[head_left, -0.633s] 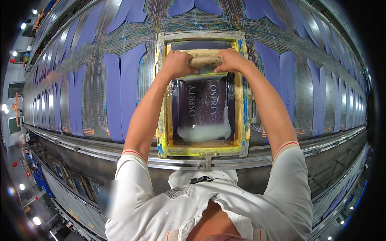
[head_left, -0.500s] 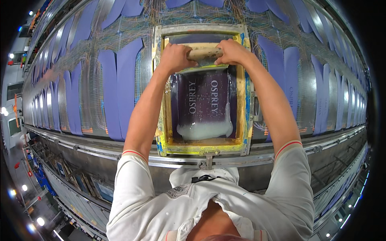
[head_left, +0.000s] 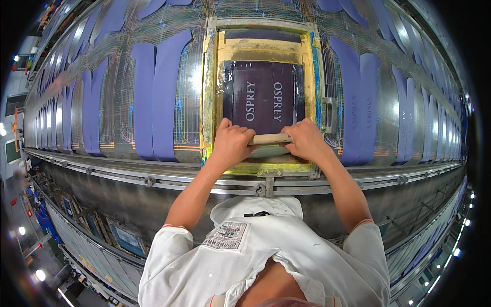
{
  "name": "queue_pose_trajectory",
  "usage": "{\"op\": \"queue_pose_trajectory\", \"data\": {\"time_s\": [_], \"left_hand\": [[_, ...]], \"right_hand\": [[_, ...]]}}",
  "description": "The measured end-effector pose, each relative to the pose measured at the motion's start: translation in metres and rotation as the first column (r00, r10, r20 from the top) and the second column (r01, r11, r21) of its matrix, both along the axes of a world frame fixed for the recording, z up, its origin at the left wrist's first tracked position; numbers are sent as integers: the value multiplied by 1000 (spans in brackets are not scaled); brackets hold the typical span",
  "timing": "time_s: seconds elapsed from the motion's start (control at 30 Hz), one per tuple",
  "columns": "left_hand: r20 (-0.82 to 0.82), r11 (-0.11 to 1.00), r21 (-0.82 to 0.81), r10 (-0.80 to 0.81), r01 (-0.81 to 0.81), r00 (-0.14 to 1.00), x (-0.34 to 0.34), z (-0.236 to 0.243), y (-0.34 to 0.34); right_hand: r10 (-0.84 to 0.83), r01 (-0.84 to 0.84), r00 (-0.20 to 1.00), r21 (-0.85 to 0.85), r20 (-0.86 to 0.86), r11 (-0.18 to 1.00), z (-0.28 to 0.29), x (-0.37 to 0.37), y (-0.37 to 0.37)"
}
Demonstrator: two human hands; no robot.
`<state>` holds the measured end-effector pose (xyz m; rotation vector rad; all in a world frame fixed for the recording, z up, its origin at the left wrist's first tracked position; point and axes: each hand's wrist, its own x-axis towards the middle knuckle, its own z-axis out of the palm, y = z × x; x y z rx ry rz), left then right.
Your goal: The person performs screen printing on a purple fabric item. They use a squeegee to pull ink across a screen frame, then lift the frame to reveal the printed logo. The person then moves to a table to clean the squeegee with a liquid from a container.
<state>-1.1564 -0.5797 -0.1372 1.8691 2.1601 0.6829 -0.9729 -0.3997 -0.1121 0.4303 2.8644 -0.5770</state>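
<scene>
A rectangular screen-printing frame (head_left: 262, 23), yellow-stained with blue patches, lies on the long table in front of me. Inside it, the dark purple mesh (head_left: 263, 92) shows two lines of pale lettering running lengthwise. Near the frame's close end, a squeegee (head_left: 271, 138) with a pale wooden handle lies crosswise on the mesh. My left hand (head_left: 232, 143) is wrapped round its left end, and my right hand (head_left: 308, 140) grips the right end. Most of the blade, and whatever ink lies under it, is hidden by the handle and my hands.
Flat purple cut pieces (head_left: 171, 94) lie in rows along the table on both sides; some pieces (head_left: 369, 97) at right bear faint lettering. A metal rail (head_left: 138, 175) runs along the near edge, with a bracket (head_left: 268, 184) at the frame. A metal handle (head_left: 328, 115) juts from the frame's right side.
Both hands have drawn the squeegee from the frame's far end to its near end. The whitish paste pooled at the near end no longer shows, and the mesh behind the squeegee looks wiped.
</scene>
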Motion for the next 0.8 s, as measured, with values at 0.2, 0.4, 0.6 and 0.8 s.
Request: {"op": "queue_pose_trajectory", "data": {"time_s": [0.2,0.4,0.6,0.8], "left_hand": [[-101,1000,-17,-21,19,995,-88,22,125],[-106,995,-97,-16,5,994,-180,14,269],[-79,997,-71,7,-12,997,-195,-17,303],[-117,999,47,-1,6,993,-141,-27,204]], "right_hand": [[-74,74,997,3,-8,997,23,-88,123],[-179,193,968,-64,175,979,24,-188,259],[-190,233,959,-206,210,950,-7,-204,291],[-157,158,987,-32,33,987,-17,-140,190]]}}
